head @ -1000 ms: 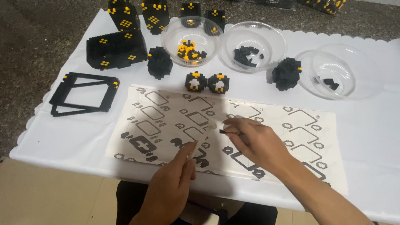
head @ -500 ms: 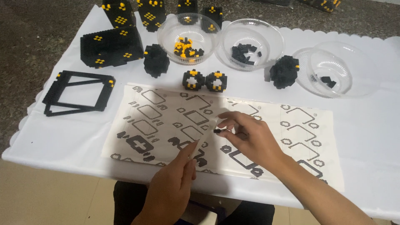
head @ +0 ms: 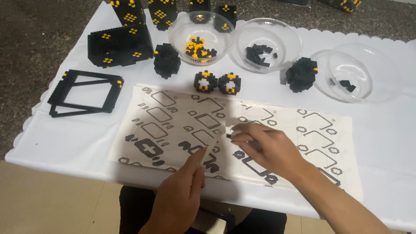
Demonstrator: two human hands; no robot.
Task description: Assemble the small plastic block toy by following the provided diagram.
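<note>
One tiny black brick (head: 228,135) sits pinched at the fingers (head: 237,135) of the right hand (head: 268,149). It is held just over the paper sheet (head: 312,143), near the middle of the sheet and close to the front edge of the worktop (head: 78,143). The left hand (head: 184,190) reaches in from the front edge with its fingers pressed together and pointing at the sheet, close to the brick. I cannot tell if they touch the paper.

The brick looks very light and hard, like plastic. It is so small that it could slip out or roll away, so I think it is best held by its two flat sides with just the fingertips, not squeezed hard.

Toward the back edge of the worktop stand three clear bowls: one with yellow and black bricks (head: 200,32), one with black bricks (head: 265,43), and one near the right edge with only a few (head: 362,71). Two small round black and yellow pieces (head: 216,82) sit just behind the sheet. A flat black frame (head: 84,93) lies by the left edge, and a big black block (head: 120,43) stands at the back left corner.
</note>
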